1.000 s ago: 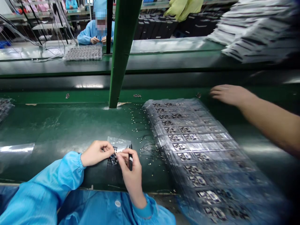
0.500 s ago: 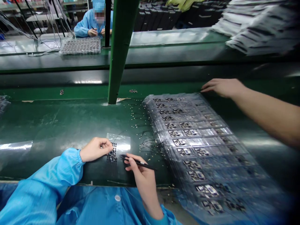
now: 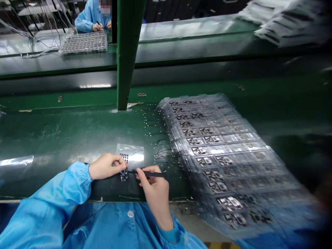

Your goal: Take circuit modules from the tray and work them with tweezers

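Note:
My left hand point(image 3: 107, 166) pinches a small circuit board point(image 3: 124, 175) between thumb and fingertips, low over the green bench. Under and behind the board lies a clear plastic sheet point(image 3: 136, 154) bearing rows of small black squares point(image 3: 123, 157). My right hand point(image 3: 155, 190) grips black tweezers point(image 3: 155, 174) nearly level, their tips pointing left at the board's edge. Whether the tips touch the board, I cannot tell. Just right of the hands stands a stack of clear trays point(image 3: 220, 133), its top one holding several circuit boards with thin black wires hanging over the left side.
A green post point(image 3: 127, 55) rises from the bench ahead. Loose boards lie on the green ledge, one board point(image 3: 141, 94) right of the post. Across the line a person in blue point(image 3: 88, 17) works behind a filled tray point(image 3: 84, 42). White stacked material point(image 3: 287, 22) stands at far right.
Another person's bare arm has withdrawn from the right, and a board now shows on the ledge there. My tweezers have levelled and their tips moved closer to the board. The view has shifted slightly.

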### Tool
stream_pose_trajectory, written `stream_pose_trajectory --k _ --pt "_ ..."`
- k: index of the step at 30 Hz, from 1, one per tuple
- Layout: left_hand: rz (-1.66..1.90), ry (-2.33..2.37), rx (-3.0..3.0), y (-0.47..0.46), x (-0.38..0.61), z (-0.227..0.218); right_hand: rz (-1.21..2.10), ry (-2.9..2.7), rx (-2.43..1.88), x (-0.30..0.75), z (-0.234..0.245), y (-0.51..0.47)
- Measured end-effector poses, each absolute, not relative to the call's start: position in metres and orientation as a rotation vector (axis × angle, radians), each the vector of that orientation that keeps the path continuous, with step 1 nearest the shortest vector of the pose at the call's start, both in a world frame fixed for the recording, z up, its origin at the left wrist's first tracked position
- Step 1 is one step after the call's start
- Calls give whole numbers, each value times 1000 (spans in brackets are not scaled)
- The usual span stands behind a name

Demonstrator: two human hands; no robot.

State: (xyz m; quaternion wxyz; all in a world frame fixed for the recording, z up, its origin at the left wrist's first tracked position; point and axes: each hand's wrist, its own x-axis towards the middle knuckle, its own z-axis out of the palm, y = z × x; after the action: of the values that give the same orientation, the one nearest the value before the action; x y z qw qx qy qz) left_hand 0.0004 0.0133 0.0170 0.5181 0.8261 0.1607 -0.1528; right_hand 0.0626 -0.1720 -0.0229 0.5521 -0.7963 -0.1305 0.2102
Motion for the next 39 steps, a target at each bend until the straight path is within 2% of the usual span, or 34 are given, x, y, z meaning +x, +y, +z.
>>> stream_pose_trajectory --k 13,25,39 --pt "-351 411 2008 12 0 17 508 -320 -1896 61 -23 -171" --pt "-345 395 1974 13 1 13 547 -184 -1572 74 -19 -168" --pt "-431 394 1857 18 3 9 656 -274 -1555 81 -16 -160"
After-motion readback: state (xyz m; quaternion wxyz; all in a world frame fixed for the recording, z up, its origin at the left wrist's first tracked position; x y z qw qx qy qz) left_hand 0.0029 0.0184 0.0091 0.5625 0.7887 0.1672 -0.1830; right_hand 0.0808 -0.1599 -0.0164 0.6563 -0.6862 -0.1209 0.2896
